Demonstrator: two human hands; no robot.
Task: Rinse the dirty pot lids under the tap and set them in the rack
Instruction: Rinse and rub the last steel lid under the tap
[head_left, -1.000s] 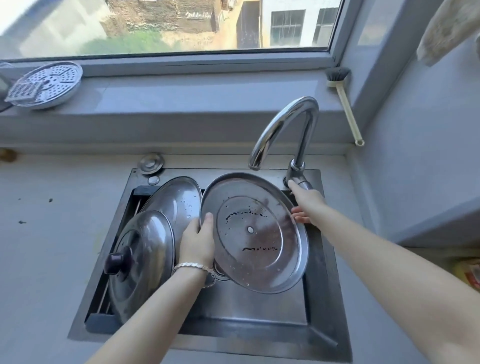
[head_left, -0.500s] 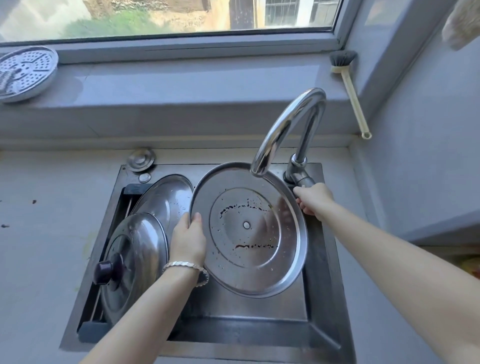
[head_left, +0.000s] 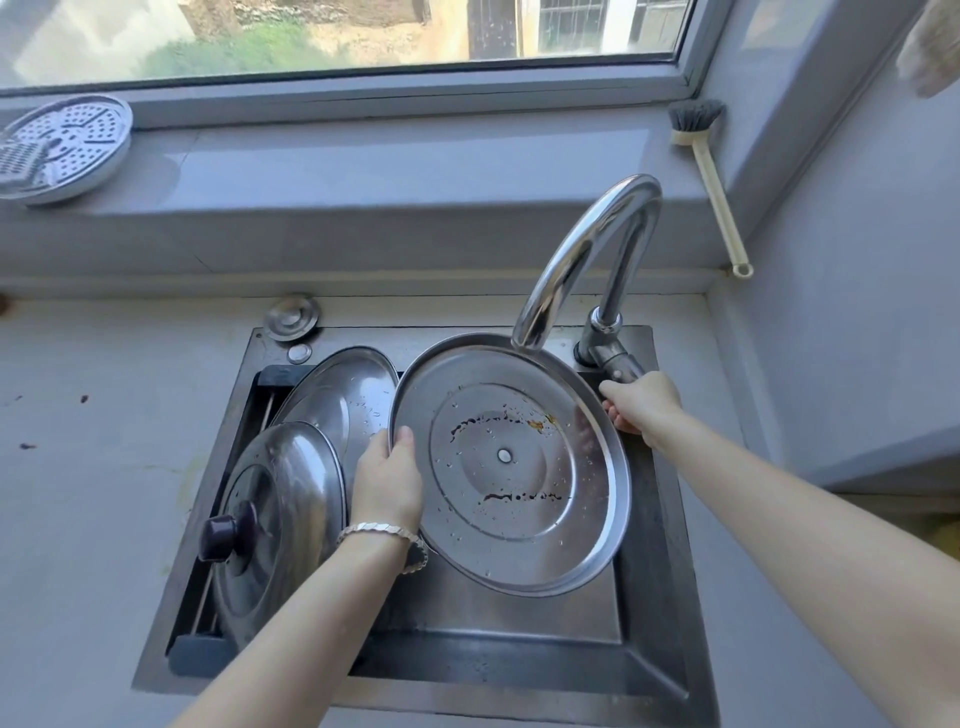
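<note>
A large steel pot lid (head_left: 519, 493) is tilted over the sink, underside up, with brown residue streaks and water drops on it. My left hand (head_left: 387, 480) grips its left rim. The chrome tap (head_left: 582, 249) arches over the lid's top edge; no water stream is visible. My right hand (head_left: 641, 402) grips the tap's lever handle at its base. Two more steel lids lean in the rack (head_left: 208, 639) at the sink's left: one with a dark knob (head_left: 280, 519) in front, another (head_left: 348, 389) behind it.
The steel sink (head_left: 519, 670) is set in a grey counter. A round drain stopper (head_left: 292, 316) lies behind the sink. A perforated steamer plate (head_left: 62, 145) sits on the windowsill at left, and a long-handled dish brush (head_left: 711, 176) leans in the right corner.
My right hand has shifted from beside the lid's right rim to the tap lever and closed round it. The lid stays held under the spout.
</note>
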